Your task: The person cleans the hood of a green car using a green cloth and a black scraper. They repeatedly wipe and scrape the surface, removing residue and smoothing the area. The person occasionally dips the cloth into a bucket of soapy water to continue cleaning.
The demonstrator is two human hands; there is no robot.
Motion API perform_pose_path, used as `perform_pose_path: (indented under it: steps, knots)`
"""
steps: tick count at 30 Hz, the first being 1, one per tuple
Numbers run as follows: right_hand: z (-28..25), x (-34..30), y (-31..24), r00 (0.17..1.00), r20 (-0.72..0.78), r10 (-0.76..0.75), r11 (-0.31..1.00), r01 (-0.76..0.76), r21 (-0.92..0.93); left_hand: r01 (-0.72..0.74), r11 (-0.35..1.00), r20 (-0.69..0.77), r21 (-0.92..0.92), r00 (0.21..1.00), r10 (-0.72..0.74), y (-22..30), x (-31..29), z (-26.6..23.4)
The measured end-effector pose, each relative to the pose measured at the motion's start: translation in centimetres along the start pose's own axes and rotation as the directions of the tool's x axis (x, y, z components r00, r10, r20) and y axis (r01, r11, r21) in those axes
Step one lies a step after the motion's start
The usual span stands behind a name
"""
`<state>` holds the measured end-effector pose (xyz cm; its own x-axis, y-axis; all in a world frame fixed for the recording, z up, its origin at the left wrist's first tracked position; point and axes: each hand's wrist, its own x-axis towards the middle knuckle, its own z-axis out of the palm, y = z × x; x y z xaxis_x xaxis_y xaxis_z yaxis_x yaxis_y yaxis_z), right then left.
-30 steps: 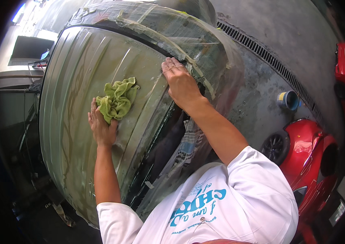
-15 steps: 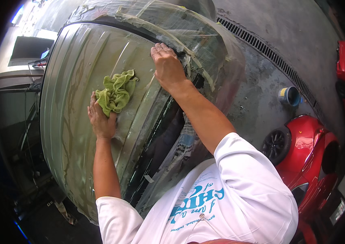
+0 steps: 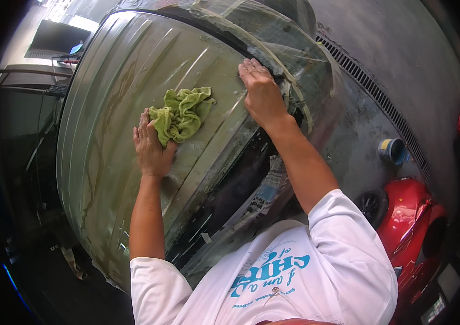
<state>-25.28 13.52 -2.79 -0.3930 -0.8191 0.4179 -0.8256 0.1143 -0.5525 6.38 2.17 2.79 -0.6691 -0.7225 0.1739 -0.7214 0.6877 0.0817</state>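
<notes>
A wet, dull olive-green vehicle roof (image 3: pixel 116 103) with raised ribs stretches out before me. My left hand (image 3: pixel 153 146) rests on it, thumb and fingers around the near edge of a crumpled lime-green cloth (image 3: pixel 184 116). Farther right, my right hand (image 3: pixel 262 89) presses down at the roof's edge. Its fingers lie close together and bent; whatever is under them is hidden. Beside that hand run masking tape and clear plastic film (image 3: pixel 273 38) covering the vehicle's end.
Newspaper (image 3: pixel 265 192) is taped along the side below the dark window strip. On the wet floor at right stand a blue bucket (image 3: pixel 393 150) and a red car (image 3: pixel 411 216). A drain grate (image 3: pixel 373 86) curves past them. A dark screen (image 3: pixel 56 38) is at the far left.
The whole view has shifted, so roof and hands appear farther right. Both hands keep about the same places on the roof, with the cloth still against my left hand.
</notes>
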Motion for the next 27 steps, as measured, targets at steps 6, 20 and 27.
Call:
perform_pose_path:
  steps: [6, 20, 27]
  knots:
    - [7.5, 12.8, 0.1, 0.998, 0.058, -0.013, 0.999, 0.015, -0.036, -0.043, 0.999, 0.015, -0.004, 0.999, 0.043, 0.9, 1.8, -0.4]
    - [8.2, 14.5, -1.0, 0.992, 0.093, -0.083, 0.996, 0.086, -0.03, 0.002, 1.0, 0.026, -0.016, 1.0, -0.001, 0.9, 1.4, -0.5]
    - [7.8, 12.1, -1.3, 0.99, 0.108, -0.094, 0.995, 0.098, -0.03, 0.022, 0.999, 0.028, -0.035, 0.999, -0.021, 0.7, 0.9, -0.4]
